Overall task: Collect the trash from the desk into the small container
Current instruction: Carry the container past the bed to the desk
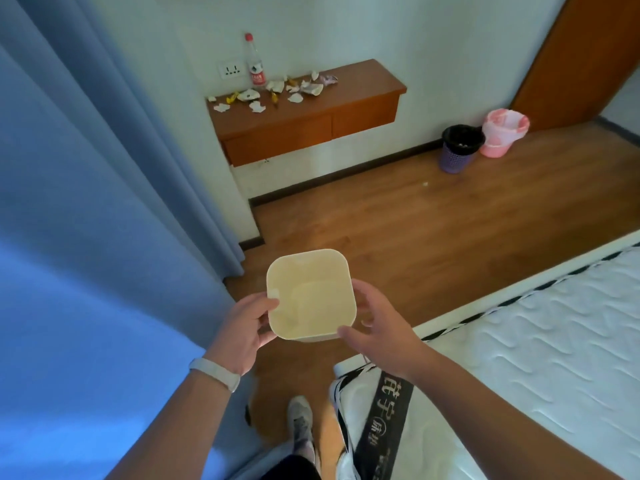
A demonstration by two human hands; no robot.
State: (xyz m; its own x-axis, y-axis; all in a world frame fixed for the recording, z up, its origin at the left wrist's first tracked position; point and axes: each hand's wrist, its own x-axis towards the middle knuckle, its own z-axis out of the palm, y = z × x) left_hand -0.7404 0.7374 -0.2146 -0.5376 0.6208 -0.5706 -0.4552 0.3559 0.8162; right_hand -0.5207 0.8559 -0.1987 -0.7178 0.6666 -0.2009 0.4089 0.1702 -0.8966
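A small cream square container (311,292) is held in front of me, mouth up, with nothing inside. My left hand (247,327) grips its left rim, and my right hand (377,323) holds its right side and near corner. Across the room a wall-mounted wooden desk (363,81) carries scattered trash (277,93): several white paper scraps and some yellow bits on its left half. Both hands are far from the desk.
A clear plastic bottle (255,62) with a red cap stands at the back of the desk beside a wall socket. A purple bin (460,148) and a pink bin (502,133) stand on the floor at the right. Blue curtain (86,202) fills the left; a mattress (554,341) lies right.
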